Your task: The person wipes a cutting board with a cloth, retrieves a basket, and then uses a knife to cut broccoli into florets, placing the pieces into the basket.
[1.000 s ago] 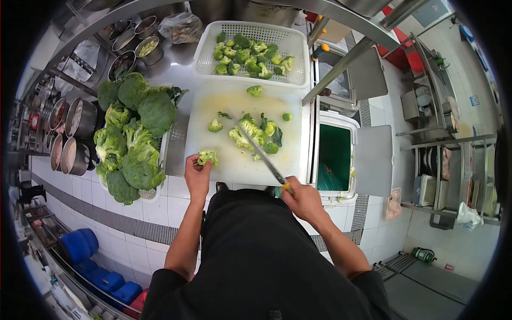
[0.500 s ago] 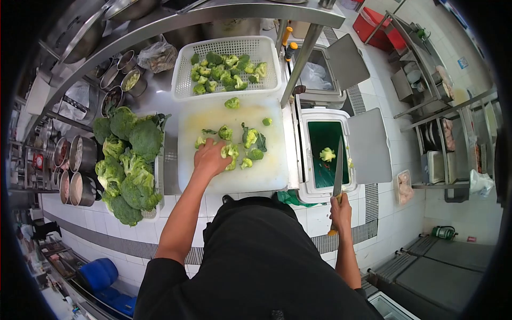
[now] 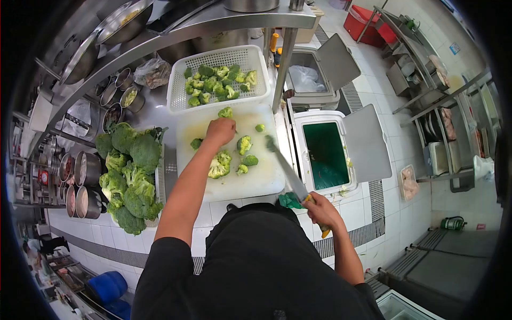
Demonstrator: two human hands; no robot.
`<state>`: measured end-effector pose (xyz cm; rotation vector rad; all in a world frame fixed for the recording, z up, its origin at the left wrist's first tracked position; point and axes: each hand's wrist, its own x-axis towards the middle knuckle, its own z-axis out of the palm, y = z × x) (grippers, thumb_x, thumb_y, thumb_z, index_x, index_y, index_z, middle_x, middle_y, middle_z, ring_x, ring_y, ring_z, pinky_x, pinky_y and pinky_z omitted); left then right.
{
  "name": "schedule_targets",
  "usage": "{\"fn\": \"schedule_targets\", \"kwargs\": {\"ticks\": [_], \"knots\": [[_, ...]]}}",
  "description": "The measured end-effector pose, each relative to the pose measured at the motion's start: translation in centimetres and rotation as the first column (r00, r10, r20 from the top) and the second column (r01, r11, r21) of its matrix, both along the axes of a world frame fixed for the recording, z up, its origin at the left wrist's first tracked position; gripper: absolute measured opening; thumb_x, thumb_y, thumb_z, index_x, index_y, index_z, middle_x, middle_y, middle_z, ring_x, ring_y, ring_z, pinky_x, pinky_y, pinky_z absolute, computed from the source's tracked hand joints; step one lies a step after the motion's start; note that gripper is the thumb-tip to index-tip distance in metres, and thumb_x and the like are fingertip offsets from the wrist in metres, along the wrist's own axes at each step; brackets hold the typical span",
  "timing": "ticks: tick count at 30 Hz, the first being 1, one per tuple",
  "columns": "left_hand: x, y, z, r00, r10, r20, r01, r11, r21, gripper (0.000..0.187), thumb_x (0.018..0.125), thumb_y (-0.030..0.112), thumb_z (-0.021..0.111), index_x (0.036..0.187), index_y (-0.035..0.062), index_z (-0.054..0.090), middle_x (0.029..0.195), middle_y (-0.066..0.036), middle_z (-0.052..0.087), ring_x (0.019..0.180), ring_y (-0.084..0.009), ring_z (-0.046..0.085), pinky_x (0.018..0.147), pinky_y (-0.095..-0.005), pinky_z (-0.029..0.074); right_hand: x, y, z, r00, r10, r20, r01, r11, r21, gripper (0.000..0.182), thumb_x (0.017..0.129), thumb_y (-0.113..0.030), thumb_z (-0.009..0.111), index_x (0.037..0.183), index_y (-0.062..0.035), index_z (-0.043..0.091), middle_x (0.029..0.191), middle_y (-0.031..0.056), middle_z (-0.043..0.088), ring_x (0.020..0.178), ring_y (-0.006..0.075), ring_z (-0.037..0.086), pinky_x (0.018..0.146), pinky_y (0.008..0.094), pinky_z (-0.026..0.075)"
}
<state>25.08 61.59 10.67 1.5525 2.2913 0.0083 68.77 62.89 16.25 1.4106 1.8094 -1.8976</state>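
Observation:
My left hand (image 3: 221,132) is closed over the white cutting board (image 3: 194,181), knuckles up. Whatever its fingers hold is hidden; a broccoli floret (image 3: 225,112) lies just beyond them. Under my left forearm is a larger cut broccoli piece (image 3: 220,165). Several small florets lie on the board, among them one at the middle (image 3: 244,144). My right hand (image 3: 321,211) grips the yellow handle of a long knife (image 3: 290,174). Its blade slants up and left over the board's right edge, with a blurred dark green leaf (image 3: 270,143) at the tip.
A perforated white basket (image 3: 176,90) of florets stands behind the board. Whole broccoli heads (image 3: 145,152) are piled at left. To the right is an open bin (image 3: 300,154) with a green inside. A metal shelf post (image 3: 285,69) rises near the board's far right corner.
My left hand has moved up the board, away from my body, and closed. The knife has swung left from above the bin to the board's edge. The floret over the bin is gone from view.

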Motion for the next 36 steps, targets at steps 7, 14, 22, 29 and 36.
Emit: {"fn": "schedule_targets", "kwargs": {"ticks": [7,14,22,29,36], "knots": [[3.3,1.4,6.1,0.763,-0.047,0.645,-0.275,0.879,0.39,0.039,0.085,0.025,0.075,0.121,0.0102,0.068,0.116,-0.012,0.072,0.1,-0.0283,0.068,0.09,-0.0381,0.054,7.2,0.2,-5.9,0.688,-0.715,-0.124,0.718,0.696,-0.03,0.015,0.103,-0.022,0.056,0.105,-0.0079,0.053,0.064,0.0022,0.051,0.045,0.0125,0.051,0.041,0.0285,0.044],[3.4,-1.1,0.0,0.918,0.021,0.397,-0.088,0.985,0.15,0.038,0.08,0.015,0.074,0.117,0.0071,0.068,0.109,-0.014,0.071,0.094,-0.0291,0.067,0.086,-0.039,0.054,5.2,-1.6,-3.1,0.963,-0.267,-0.035,0.261,0.896,0.36,0.024,0.097,-0.026,0.062,0.104,-0.0035,0.057,0.066,0.014,0.062,0.057,0.0287,0.064,0.052,0.0417,0.051],[3.9,-1.8,-1.3,0.923,-0.029,0.384,-0.131,0.913,0.386,0.033,0.083,0.008,0.068,0.115,0.0095,0.069,0.116,-0.014,0.066,0.105,-0.0363,0.064,0.092,-0.0442,0.051,-1.9,-2.7,-1.5,0.929,0.266,0.258,-0.37,0.713,0.595,0.028,0.093,-0.03,0.06,0.104,-0.0038,0.058,0.079,0.0259,0.069,0.079,0.0483,0.067,0.071,0.0573,0.051],[4.9,-2.3,-1.4,0.911,-0.015,0.412,-0.174,0.892,0.417,0.032,0.083,0.006,0.067,0.115,0.0107,0.068,0.115,-0.013,0.062,0.102,-0.0362,0.063,0.091,-0.0448,0.051,-3.8,-1.5,-0.8,0.921,0.326,0.214,-0.386,0.681,0.622,0.026,0.093,-0.027,0.063,0.101,-0.0033,0.055,0.077,0.0258,0.068,0.078,0.0481,0.066,0.071,0.057,0.05],[5.3,-2.4,-1.8,0.933,-0.004,0.36,-0.148,0.907,0.395,0.034,0.083,0.005,0.068,0.116,0.0116,0.067,0.114,-0.013,0.06,0.104,-0.0359,0.062,0.092,-0.0455,0.051,-5.6,-0.7,-0.9,0.883,0.373,0.283,-0.467,0.655,0.594,0.026,0.095,-0.025,0.06,0.102,-0.001,0.054,0.083,0.0261,0.07,0.081,0.0472,0.068,0.074,0.0573,0.052]]}}
